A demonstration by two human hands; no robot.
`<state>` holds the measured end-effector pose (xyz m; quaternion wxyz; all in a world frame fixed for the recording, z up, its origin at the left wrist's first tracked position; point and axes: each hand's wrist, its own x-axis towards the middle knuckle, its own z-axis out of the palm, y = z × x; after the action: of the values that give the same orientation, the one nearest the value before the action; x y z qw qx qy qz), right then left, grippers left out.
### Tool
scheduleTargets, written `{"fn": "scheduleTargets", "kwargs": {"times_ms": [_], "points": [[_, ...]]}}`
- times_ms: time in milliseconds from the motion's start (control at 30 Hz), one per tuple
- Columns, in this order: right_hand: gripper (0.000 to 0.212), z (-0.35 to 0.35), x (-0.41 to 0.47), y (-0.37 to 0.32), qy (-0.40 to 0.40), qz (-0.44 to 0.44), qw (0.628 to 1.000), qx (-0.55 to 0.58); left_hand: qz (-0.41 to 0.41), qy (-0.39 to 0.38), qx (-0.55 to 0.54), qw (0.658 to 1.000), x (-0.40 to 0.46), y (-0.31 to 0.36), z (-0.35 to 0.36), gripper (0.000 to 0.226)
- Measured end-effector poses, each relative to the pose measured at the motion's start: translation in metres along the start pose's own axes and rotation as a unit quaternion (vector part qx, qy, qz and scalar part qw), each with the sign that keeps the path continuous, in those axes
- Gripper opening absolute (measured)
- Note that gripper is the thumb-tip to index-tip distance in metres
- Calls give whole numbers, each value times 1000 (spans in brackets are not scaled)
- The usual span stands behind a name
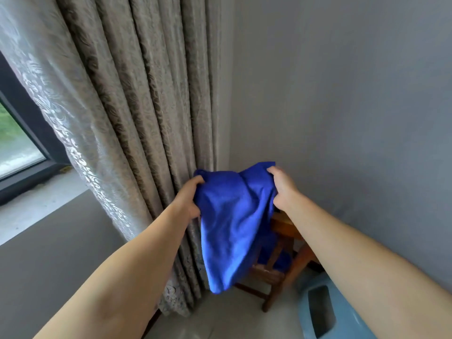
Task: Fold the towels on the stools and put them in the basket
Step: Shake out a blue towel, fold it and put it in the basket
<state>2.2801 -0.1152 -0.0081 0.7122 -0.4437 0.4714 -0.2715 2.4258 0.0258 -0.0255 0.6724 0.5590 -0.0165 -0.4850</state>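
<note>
My left hand (189,200) and right hand (281,187) each pinch a top corner of the blue towel (232,228). I see it hanging in the air above the wooden stool (283,228), with a light blue plastic stool (342,311) nearby.

both hands hold a blue towel (230,223) up in front of the curtain (137,118): left hand (189,199) grips one top corner, right hand (281,187) the other. a wooden stool (286,243) stands behind the towel, a light blue basket (327,311) beside the stool.
</note>
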Motion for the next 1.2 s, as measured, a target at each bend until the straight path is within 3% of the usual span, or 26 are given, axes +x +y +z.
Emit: {"fn": "scheduleTargets", "kwargs": {"times_ms": [200, 367, 500, 533, 633, 667, 800, 1000, 1100, 1200], "points": [[22, -37, -23, -69, 30, -32, 996, 74, 93, -137, -172, 971, -11, 14, 40, 29], [19, -82, -44, -104, 58, -89, 989, 103, 65, -231, -130, 962, -28, 8, 96, 32], [18, -134, -56, -128, 72, -129, 982, 115, 48, -258, -140, 955, -24, 9, 129, 9], [16, -149, -58, -135, 83, -130, 983, 105, 53, -267, -141, 952, -21, 11, 135, 12], [18, -207, -60, -159, 135, -114, 982, 71, 60, -256, -97, 960, -17, 12, 161, 18], [19, -225, -60, -164, 145, -102, 982, 67, 65, -236, -80, 966, -14, 11, 169, 10], [21, -306, -62, -180, 152, -59, 984, 78, 105, -155, 3, 982, -9, -15, 227, 19], [14, -408, -80, -198, 64, -117, 978, 161, 140, -156, -9, 978, -25, -42, 335, 26], [25, -453, -75, -195, 72, -170, 966, 183, 131, -169, -25, 977, -44, -56, 386, 18], [56, -493, -62, -179, 138, -170, 975, 24, 139, -187, -28, 972, -55, -76, 426, 21]]}}
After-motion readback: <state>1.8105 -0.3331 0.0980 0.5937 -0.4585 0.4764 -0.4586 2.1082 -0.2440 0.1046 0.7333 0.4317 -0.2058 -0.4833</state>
